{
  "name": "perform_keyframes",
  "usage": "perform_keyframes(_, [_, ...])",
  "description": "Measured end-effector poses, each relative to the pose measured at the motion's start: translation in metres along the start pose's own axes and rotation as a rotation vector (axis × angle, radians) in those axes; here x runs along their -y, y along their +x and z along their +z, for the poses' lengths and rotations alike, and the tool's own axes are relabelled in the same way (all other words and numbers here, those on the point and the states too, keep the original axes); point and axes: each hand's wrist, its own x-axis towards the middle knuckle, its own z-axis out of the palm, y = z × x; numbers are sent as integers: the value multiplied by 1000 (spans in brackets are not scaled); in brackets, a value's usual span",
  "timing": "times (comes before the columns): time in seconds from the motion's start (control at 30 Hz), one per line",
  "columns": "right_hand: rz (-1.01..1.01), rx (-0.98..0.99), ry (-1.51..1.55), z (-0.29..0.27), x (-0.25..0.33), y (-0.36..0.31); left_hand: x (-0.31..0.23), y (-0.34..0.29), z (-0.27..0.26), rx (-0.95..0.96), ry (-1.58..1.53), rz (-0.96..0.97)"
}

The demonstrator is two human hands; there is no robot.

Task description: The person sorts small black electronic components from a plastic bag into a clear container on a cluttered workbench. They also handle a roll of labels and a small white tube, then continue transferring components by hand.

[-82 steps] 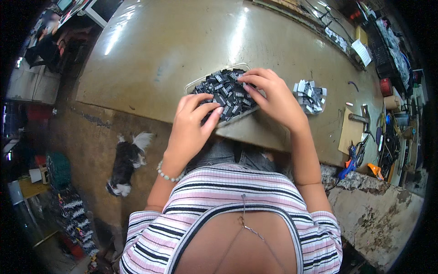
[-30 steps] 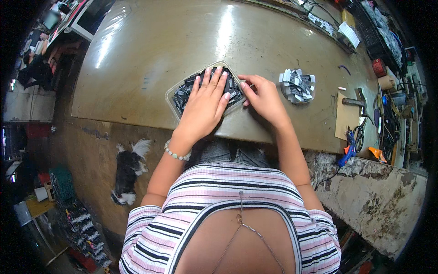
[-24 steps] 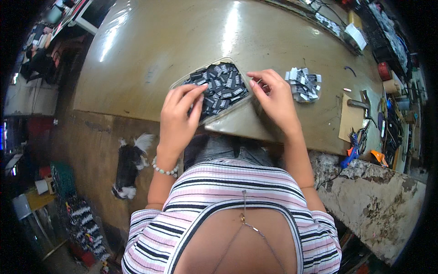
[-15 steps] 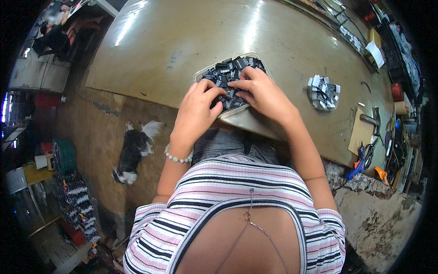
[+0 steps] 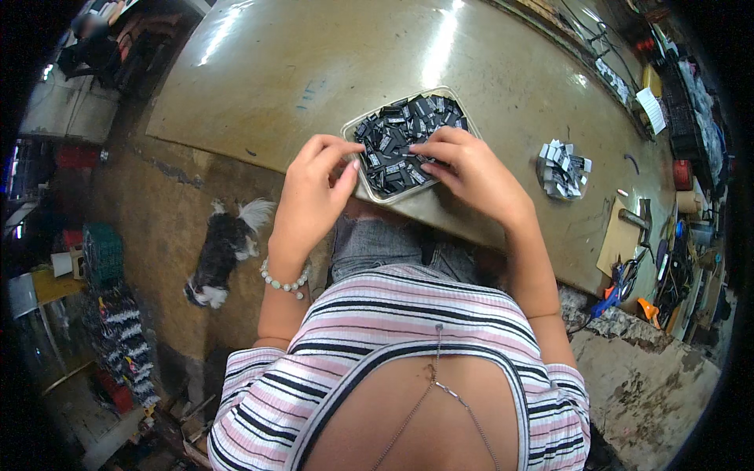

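Note:
A shallow clear plastic tray (image 5: 386,202) with rounded corners sits at the table's near edge. It is filled with a loose heap of small flat black pieces with pale markings, like labels or tags (image 5: 399,174). My left hand (image 5: 312,184) is at the tray's left rim, thumb and forefinger apart, nothing seen between them. Over the right part of the heap is my right hand (image 5: 475,174), its fingers spread and their tips touching or just above the black pieces. Whether a small piece is under those fingertips is hidden.
Right of the tray, a clear tub (image 5: 562,193) holds white and grey pieces. Farther right lie a hammer (image 5: 635,217), brown card (image 5: 616,243), blue-handled tool (image 5: 609,300) and orange tool (image 5: 649,312). A black-and-white dog (image 5: 220,255) lies on the floor at left.
My left hand has drawn out of the heap to the left and its fingers have parted. My right hand has stayed over the heap, its fingers shifted slightly right.

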Motion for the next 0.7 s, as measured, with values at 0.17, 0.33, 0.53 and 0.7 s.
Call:
perform_keyframes(0.17, [121, 88, 49, 3, 16, 4, 9, 8, 18, -102, 66, 13])
perform_keyframes(0.33, [-76, -11, 101, 19, 21, 12, 14, 12, 25, -136, 290, 127])
perform_keyframes(0.53, [33, -277, 17, 16, 4, 27, 13, 6, 23, -165, 233, 138])
perform_keyframes(0.7, [14, -288, -89, 20, -4, 20, 2, 11, 42, -125, 304, 249])
